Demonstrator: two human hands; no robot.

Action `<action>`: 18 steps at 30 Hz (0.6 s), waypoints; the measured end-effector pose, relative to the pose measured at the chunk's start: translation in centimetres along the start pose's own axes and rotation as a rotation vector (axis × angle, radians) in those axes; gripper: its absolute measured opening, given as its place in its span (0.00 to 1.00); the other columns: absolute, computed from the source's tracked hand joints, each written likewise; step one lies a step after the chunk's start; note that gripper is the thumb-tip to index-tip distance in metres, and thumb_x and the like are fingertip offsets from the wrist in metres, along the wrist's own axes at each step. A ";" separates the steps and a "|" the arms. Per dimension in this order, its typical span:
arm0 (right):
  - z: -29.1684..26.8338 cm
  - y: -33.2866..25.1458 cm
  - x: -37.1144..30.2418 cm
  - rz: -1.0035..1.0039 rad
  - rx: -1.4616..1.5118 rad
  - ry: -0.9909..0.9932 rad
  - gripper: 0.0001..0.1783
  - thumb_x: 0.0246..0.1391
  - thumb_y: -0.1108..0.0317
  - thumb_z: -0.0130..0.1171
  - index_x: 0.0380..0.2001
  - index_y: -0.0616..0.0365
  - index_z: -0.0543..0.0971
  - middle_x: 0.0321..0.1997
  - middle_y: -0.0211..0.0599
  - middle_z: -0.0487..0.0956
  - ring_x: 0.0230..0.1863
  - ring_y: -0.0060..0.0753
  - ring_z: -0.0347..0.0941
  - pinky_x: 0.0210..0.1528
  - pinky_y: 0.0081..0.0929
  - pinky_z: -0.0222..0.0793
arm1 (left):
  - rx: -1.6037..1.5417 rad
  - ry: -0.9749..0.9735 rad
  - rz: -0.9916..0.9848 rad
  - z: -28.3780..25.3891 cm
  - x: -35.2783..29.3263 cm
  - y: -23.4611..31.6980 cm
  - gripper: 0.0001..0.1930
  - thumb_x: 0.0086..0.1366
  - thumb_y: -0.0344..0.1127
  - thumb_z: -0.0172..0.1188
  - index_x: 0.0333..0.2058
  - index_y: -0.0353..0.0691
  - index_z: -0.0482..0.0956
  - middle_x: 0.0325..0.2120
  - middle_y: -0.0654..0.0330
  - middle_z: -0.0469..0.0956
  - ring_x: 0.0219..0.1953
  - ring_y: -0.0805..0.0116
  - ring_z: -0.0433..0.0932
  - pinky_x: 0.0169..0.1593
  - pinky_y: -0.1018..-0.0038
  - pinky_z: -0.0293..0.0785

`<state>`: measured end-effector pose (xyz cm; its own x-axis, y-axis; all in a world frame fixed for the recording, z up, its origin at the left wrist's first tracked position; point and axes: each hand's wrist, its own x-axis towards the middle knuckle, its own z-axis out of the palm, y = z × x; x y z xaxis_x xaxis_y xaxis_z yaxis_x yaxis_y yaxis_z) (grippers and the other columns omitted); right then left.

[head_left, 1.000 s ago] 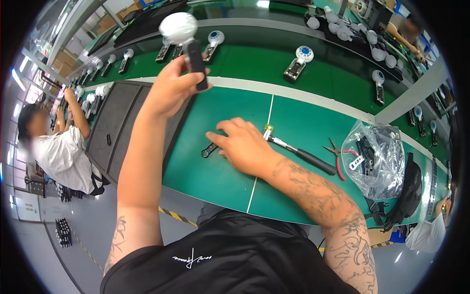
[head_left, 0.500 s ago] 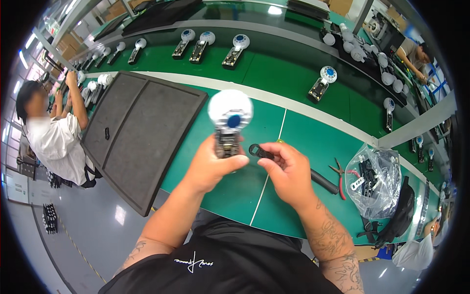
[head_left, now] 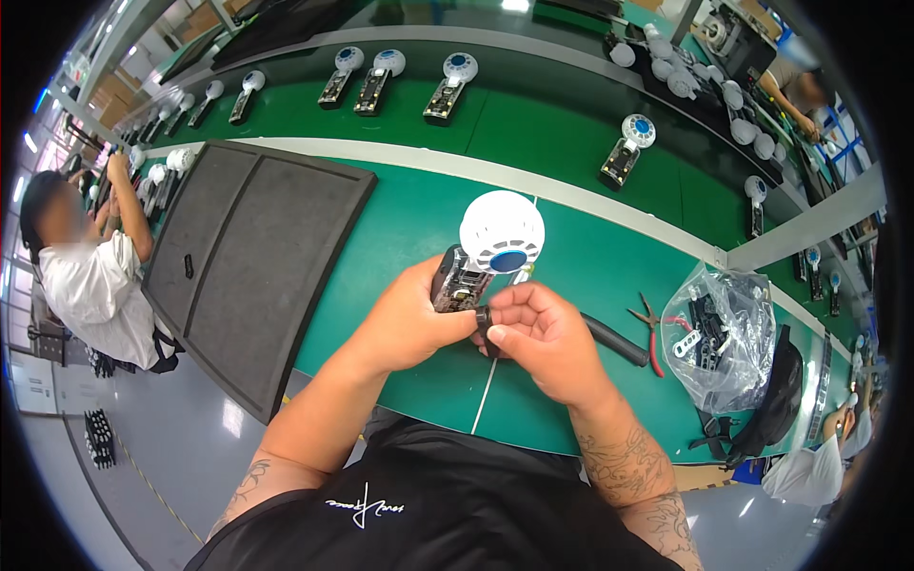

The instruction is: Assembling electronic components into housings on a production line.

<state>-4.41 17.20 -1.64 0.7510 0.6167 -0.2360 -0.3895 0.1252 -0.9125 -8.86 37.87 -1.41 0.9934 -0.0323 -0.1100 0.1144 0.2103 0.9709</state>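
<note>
My left hand (head_left: 405,324) is wrapped around the dark handle (head_left: 464,287) of a fan-like handheld device, whose circuit board lies exposed. The device's round white slotted head (head_left: 503,228), with a blue disc, tilts up and to the right above the green bench. Between the thumb and fingers of my right hand (head_left: 550,344) is a small black plastic part (head_left: 485,328). That part sits close to the lower end of the handle; whether they touch I cannot tell. Behind the device a small yellow-green item (head_left: 523,274) is mostly hidden.
A dark foam tray (head_left: 276,247) lies at left, bearing one small black part (head_left: 188,265). To the right are a black tube (head_left: 614,340), red-handled pliers (head_left: 655,352), and a clear bag (head_left: 709,376) of parts. Similar devices (head_left: 446,98) line the conveyor beyond. A co-worker (head_left: 90,276) works at far left.
The device has moved right and slightly down, and its head now leans right. My right hand has turned and brought the black part close to the handle's lower end.
</note>
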 end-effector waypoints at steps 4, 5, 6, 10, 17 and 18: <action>1.2 -0.8 -0.7 -0.044 -0.264 0.029 0.18 0.59 0.83 0.62 0.53 0.65 0.76 0.47 0.42 0.83 0.43 0.28 0.81 0.49 0.19 0.78 | 0.122 0.073 0.035 0.1 -0.1 -0.6 0.23 0.58 0.27 0.68 0.53 0.32 0.79 0.37 0.59 0.84 0.36 0.71 0.79 0.41 0.77 0.76; 1.4 -0.8 -0.8 -0.059 -0.352 0.037 0.19 0.59 0.83 0.62 0.53 0.65 0.76 0.47 0.42 0.83 0.43 0.28 0.81 0.49 0.19 0.78 | 0.164 0.098 0.048 0.1 -0.1 -0.7 0.22 0.58 0.27 0.68 0.53 0.32 0.79 0.37 0.58 0.84 0.36 0.71 0.79 0.41 0.76 0.76; 1.5 -0.7 -0.8 -0.056 -0.351 0.039 0.19 0.59 0.83 0.62 0.53 0.65 0.76 0.47 0.42 0.83 0.43 0.28 0.81 0.49 0.19 0.78 | 0.162 0.096 0.045 0.2 -0.1 -0.7 0.22 0.58 0.27 0.68 0.53 0.32 0.79 0.37 0.58 0.84 0.36 0.71 0.79 0.41 0.76 0.76; 1.6 0.2 -1.1 -0.130 -0.207 0.125 0.21 0.59 0.83 0.61 0.55 0.64 0.75 0.48 0.41 0.81 0.45 0.27 0.79 0.50 0.19 0.78 | 0.140 0.098 -0.001 0.7 -0.2 -0.2 0.27 0.57 0.23 0.65 0.58 0.32 0.75 0.45 0.53 0.83 0.42 0.68 0.80 0.46 0.77 0.77; 1.1 -0.1 -0.7 -0.314 0.076 0.098 0.20 0.60 0.84 0.60 0.55 0.65 0.74 0.48 0.40 0.78 0.47 0.25 0.76 0.50 0.21 0.79 | -0.275 -0.121 0.124 -0.3 -0.4 -1.9 0.36 0.58 0.20 0.60 0.67 0.34 0.64 0.53 0.49 0.78 0.50 0.63 0.78 0.51 0.74 0.76; 1.4 -0.4 -0.7 -0.322 0.060 0.076 0.20 0.60 0.84 0.59 0.55 0.65 0.74 0.48 0.40 0.78 0.47 0.25 0.76 0.50 0.21 0.79 | -0.318 -0.154 0.111 -0.2 -0.5 -1.8 0.38 0.58 0.20 0.59 0.69 0.34 0.61 0.55 0.48 0.77 0.51 0.64 0.77 0.52 0.73 0.76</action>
<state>-5.55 17.80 -0.62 0.8771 0.4790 0.0347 -0.1550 0.3507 -0.9236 -9.59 37.72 -3.14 0.9898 -0.1336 0.0494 0.0264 0.5131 0.8579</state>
